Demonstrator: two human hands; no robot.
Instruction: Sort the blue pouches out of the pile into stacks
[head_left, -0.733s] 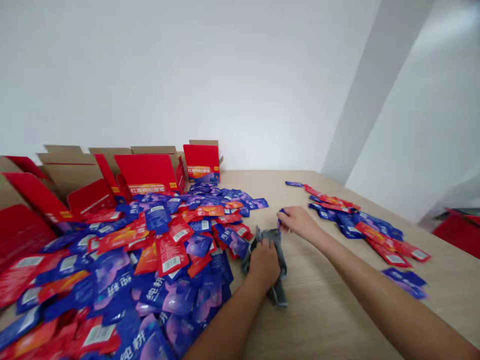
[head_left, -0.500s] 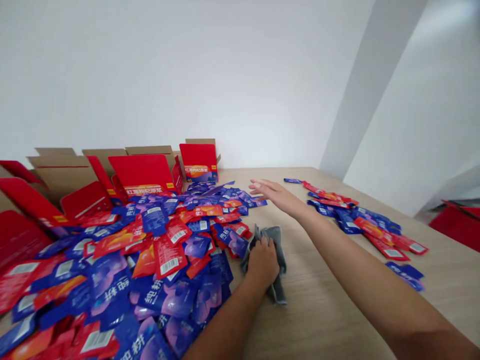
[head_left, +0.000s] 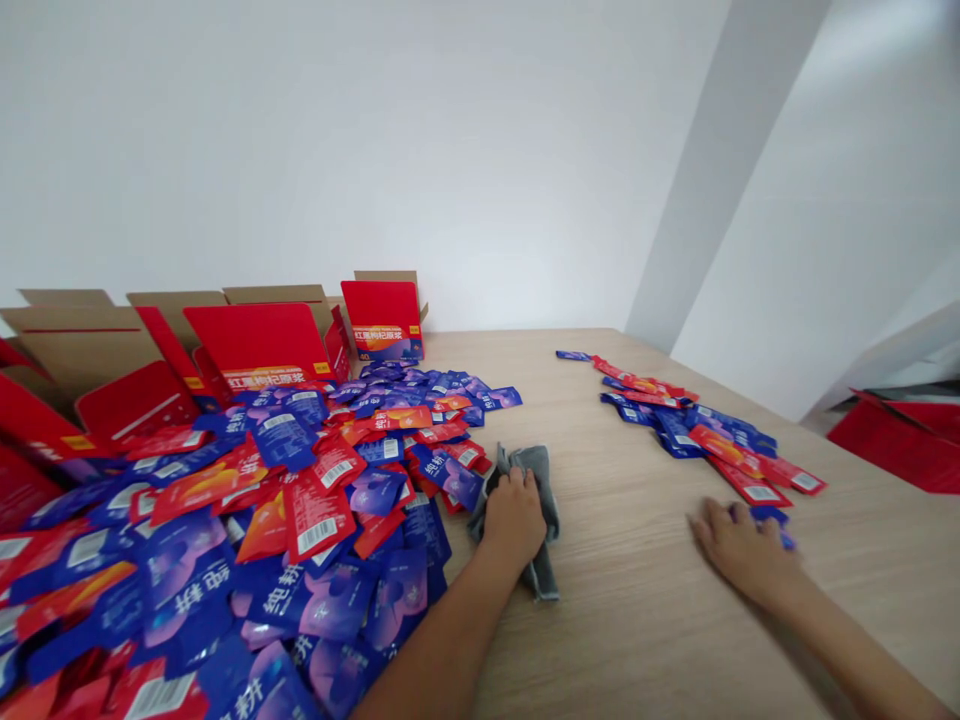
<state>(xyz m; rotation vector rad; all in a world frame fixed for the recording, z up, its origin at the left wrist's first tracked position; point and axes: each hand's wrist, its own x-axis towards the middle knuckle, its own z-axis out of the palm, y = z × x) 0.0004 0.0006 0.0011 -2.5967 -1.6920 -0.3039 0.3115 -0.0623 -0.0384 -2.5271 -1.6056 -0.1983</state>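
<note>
My left hand [head_left: 516, 515] is closed round a crumpled grey cloth [head_left: 541, 575] on the table, just right of a big heap of sachets. Over on the right, my right hand [head_left: 742, 550] is low over the table with its fingers apart. A blue sachet [head_left: 772, 514] shows partly from behind that hand, which covers the rest; whether the fingers touch it I cannot tell. Beyond it lies a loose row of red sachets [head_left: 739, 482] and blue sachets [head_left: 679, 440].
The heap of red and blue sachets [head_left: 322, 510] spreads across the left of the table [head_left: 622, 610]. Behind it stand several open red cartons [head_left: 255, 335], with one more carton [head_left: 384, 315] near the wall. A red object [head_left: 892, 435] is at the far right.
My right hand held a small blue sachet by the cloth, then opened over the heap's far edge with a sachet in the air there. It has since swung right. My left hand stays on the cloth.
</note>
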